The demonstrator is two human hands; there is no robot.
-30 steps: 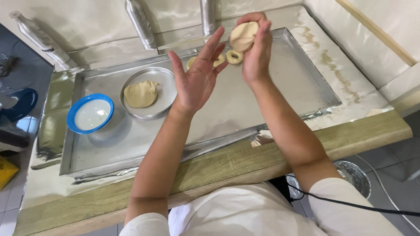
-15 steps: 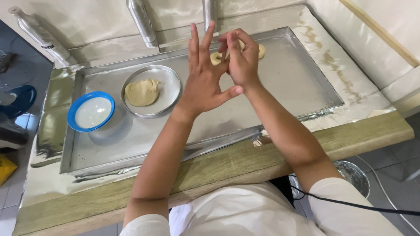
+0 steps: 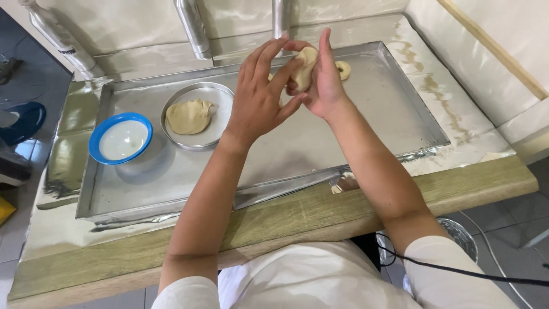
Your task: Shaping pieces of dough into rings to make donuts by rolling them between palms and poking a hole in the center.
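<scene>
The grip: right hand (image 3: 323, 80) cups a dough piece (image 3: 306, 66) above the tray's (image 3: 412, 109) far edge, left hand (image 3: 260, 97) pinching it with spread fingers. It looks like shaping; a ring-shaped piece (image 3: 343, 69) lies beyond. Next likely needs gentle, even pressing. Remaining dough (image 3: 189, 115) sits in a round pan (image 3: 220, 94).

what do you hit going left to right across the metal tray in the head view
blue-rimmed bowl → round metal pan holding a dough lump → left hand → dough piece held between both hands → right hand → ring of dough on the tray
</scene>
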